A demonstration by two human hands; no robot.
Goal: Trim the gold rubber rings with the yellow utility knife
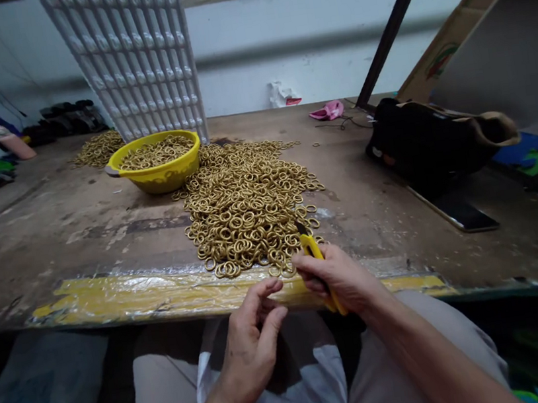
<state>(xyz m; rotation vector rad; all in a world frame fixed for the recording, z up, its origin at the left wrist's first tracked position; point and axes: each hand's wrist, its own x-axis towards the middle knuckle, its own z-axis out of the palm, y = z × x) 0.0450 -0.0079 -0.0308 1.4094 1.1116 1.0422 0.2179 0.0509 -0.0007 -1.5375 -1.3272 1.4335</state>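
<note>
My right hand (337, 278) is closed around a yellow utility knife (311, 247), its dark blade end pointing up and away. The knife is at the near edge of a heap of gold-coloured rings (250, 211) on the table. Lower and to the left, my left hand (255, 337) hovers before the table edge, thumb and forefinger apart. I see nothing between them, though its curled fingers are partly hidden. An opened white bag (315, 385) lies between my knees, beneath both hands.
Yellow tape (126, 295) covers part of the front edge of the table (106, 251). A yellow basin (165, 176) of rings stands left of the heap, before a tall ribbed panel (139, 59). At right lie a phone (466, 214) and a black bundle (430, 139).
</note>
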